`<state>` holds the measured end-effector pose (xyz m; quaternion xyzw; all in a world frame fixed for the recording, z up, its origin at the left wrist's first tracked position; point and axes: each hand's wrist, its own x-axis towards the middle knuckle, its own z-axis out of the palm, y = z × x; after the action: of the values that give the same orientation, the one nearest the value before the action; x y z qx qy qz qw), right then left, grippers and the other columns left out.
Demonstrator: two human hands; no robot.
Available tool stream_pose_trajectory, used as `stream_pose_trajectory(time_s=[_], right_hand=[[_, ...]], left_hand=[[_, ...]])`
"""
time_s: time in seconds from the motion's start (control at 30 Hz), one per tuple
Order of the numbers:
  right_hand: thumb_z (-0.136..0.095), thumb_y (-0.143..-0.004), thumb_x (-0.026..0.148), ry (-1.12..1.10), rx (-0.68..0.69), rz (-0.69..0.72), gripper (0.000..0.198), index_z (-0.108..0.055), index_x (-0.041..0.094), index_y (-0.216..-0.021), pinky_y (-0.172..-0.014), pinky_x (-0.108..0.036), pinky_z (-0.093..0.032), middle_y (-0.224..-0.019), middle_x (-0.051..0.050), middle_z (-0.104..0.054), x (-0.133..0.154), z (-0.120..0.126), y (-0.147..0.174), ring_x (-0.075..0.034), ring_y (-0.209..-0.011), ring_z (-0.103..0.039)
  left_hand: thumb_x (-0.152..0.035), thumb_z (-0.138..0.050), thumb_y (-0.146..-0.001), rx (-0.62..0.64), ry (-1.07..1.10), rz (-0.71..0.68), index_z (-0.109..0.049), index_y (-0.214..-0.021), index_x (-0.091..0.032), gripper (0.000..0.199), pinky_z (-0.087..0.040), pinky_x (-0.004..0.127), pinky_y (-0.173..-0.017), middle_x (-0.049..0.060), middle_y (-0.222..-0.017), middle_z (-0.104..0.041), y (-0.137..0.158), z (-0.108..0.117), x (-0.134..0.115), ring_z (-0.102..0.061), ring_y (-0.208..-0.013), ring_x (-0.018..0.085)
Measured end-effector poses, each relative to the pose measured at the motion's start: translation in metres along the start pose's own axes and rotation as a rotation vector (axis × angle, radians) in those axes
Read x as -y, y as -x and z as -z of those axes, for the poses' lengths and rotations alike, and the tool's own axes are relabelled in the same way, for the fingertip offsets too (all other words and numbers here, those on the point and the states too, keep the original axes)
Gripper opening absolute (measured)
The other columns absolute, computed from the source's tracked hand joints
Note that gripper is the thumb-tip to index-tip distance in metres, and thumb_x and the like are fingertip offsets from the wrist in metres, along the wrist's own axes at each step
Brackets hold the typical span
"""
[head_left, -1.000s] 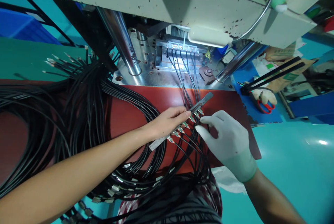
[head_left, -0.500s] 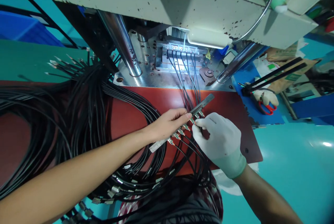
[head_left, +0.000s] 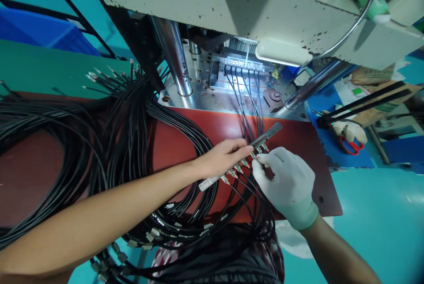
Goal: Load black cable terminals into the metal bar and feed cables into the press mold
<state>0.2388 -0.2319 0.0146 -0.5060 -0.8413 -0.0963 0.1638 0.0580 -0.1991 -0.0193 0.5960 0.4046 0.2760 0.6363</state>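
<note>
My bare left hand (head_left: 223, 157) is closed around a flat metal bar (head_left: 273, 130) that slants up to the right over the red board. Along the bar's lower edge sit several small metal connectors (head_left: 245, 163), with black cables (head_left: 243, 195) running down from them. My right hand (head_left: 287, 183), in a white glove, pinches at one connector or its cable end near the middle of the bar. The fingertips cover exactly what they grip. Beyond the bar, more thin black cables (head_left: 240, 103) lead into a lit metal fixture (head_left: 236, 81) on the press bed.
A thick bundle of black cables (head_left: 126, 129) covers the left of the red board (head_left: 298, 142). Chrome columns (head_left: 174, 58) and a white lamp (head_left: 281, 53) stand around the fixture, beneath the press head (head_left: 198, 1). Red-handled scissors (head_left: 353, 145) lie at the right.
The whole view has shifted, so everything appears farther right. Both hands keep nearly the same hold on the bar and at the connector.
</note>
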Motion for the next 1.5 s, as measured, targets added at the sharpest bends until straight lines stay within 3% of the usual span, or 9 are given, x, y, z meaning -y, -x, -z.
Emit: stream_pose_trajectory(time_s=[0.4, 0.57, 0.7, 0.87, 0.97, 1.03, 1.1, 1.3, 1.5], right_hand=[[-0.058, -0.092, 0.029, -0.297, 0.038, -0.098, 0.015, -0.068, 0.023, -0.102, -0.072, -0.026, -0.046, -0.094, -0.001, -0.067, -0.032, 0.016, -0.010, -0.014, -0.083, -0.062], [-0.048, -0.094, 0.013, -0.012, 0.177, 0.237, 0.034, -0.059, 0.021, -0.124, -0.086, -0.032, -0.044, -0.124, -0.005, -0.061, -0.062, 0.018, -0.034, -0.019, -0.104, -0.058], [-0.051, -0.092, 0.012, 0.148, 0.429, 0.408, 0.026, -0.064, 0.022, -0.112, -0.058, -0.031, -0.035, -0.097, -0.003, -0.067, -0.055, 0.020, -0.049, -0.018, -0.079, -0.060], [-0.044, -0.094, 0.011, 0.146, 0.518, 0.326, 0.022, -0.064, 0.019, -0.094, -0.052, -0.029, -0.025, -0.089, -0.004, -0.064, -0.056, 0.027, -0.045, -0.015, -0.068, -0.059], [-0.047, -0.093, 0.013, 0.123, 0.475, 0.233, 0.019, -0.064, 0.019, -0.101, -0.055, -0.028, -0.030, -0.094, -0.005, -0.063, -0.079, 0.029, -0.024, -0.015, -0.071, -0.060], [-0.048, -0.095, 0.019, 0.088, 0.420, 0.159, 0.020, -0.062, 0.019, -0.110, -0.060, -0.028, -0.035, -0.100, -0.006, -0.063, -0.101, 0.028, -0.003, -0.016, -0.077, -0.061], [-0.048, -0.095, 0.023, 0.064, 0.374, 0.065, 0.024, -0.060, 0.019, -0.116, -0.065, -0.028, -0.039, -0.103, -0.006, -0.062, -0.121, 0.025, 0.021, -0.017, -0.084, -0.061], [-0.048, -0.094, 0.023, 0.130, 0.397, -0.113, 0.025, -0.061, 0.020, -0.115, -0.063, -0.029, -0.039, -0.102, -0.005, -0.062, -0.152, 0.022, 0.069, -0.016, -0.078, -0.061], [-0.050, -0.092, 0.020, 0.143, 0.497, -0.183, 0.025, -0.063, 0.019, -0.113, -0.063, -0.029, -0.039, -0.103, -0.007, -0.062, -0.146, 0.024, 0.060, -0.018, -0.080, -0.062]], left_hand=[[-0.045, -0.044, -0.093, 0.029, 0.040, 0.011, -0.044, -0.072, -0.018, 0.034, -0.028, 0.022, -0.051, -0.006, -0.064, -0.035, 0.000, -0.001, -0.002, -0.035, -0.057, 0.008], [-0.046, -0.044, -0.093, 0.055, -0.022, 0.000, -0.044, -0.071, -0.018, 0.035, -0.029, 0.022, -0.054, -0.006, -0.064, -0.036, -0.001, 0.000, -0.004, -0.036, -0.059, 0.009], [-0.048, -0.043, -0.092, 0.080, -0.120, 0.000, -0.045, -0.071, -0.018, 0.037, -0.030, 0.023, -0.055, -0.006, -0.065, -0.036, -0.003, -0.003, -0.008, -0.036, -0.061, 0.010], [-0.048, -0.045, -0.092, 0.082, -0.294, 0.015, -0.051, -0.073, -0.017, 0.036, -0.030, 0.023, -0.054, -0.005, -0.063, -0.042, -0.007, -0.005, -0.027, -0.039, -0.059, 0.010], [-0.043, -0.054, -0.088, -0.212, -0.241, 0.028, -0.055, -0.076, -0.017, 0.029, -0.036, 0.023, -0.057, -0.003, -0.066, -0.051, -0.015, 0.003, -0.033, -0.047, -0.062, 0.012], [-0.037, -0.061, -0.084, -0.524, -0.059, 0.041, -0.054, -0.078, -0.017, 0.022, -0.041, 0.021, -0.059, -0.003, -0.068, -0.053, -0.026, 0.011, -0.033, -0.051, -0.063, 0.011], [-0.029, -0.061, -0.085, -0.665, 0.201, 0.061, -0.053, -0.079, -0.017, 0.016, -0.046, 0.021, -0.065, -0.001, -0.072, -0.058, -0.040, 0.015, -0.031, -0.057, -0.066, 0.011], [-0.032, -0.036, -0.098, -0.296, 0.719, 0.311, -0.052, -0.079, -0.014, 0.030, -0.055, 0.032, -0.068, 0.009, -0.075, -0.066, -0.080, 0.004, -0.035, -0.067, -0.068, 0.018], [-0.025, -0.029, -0.099, -0.258, 0.769, 0.282, -0.056, -0.087, -0.011, 0.032, -0.047, 0.023, -0.046, -0.003, -0.052, -0.046, -0.091, 0.009, -0.049, -0.046, -0.040, 0.010]])
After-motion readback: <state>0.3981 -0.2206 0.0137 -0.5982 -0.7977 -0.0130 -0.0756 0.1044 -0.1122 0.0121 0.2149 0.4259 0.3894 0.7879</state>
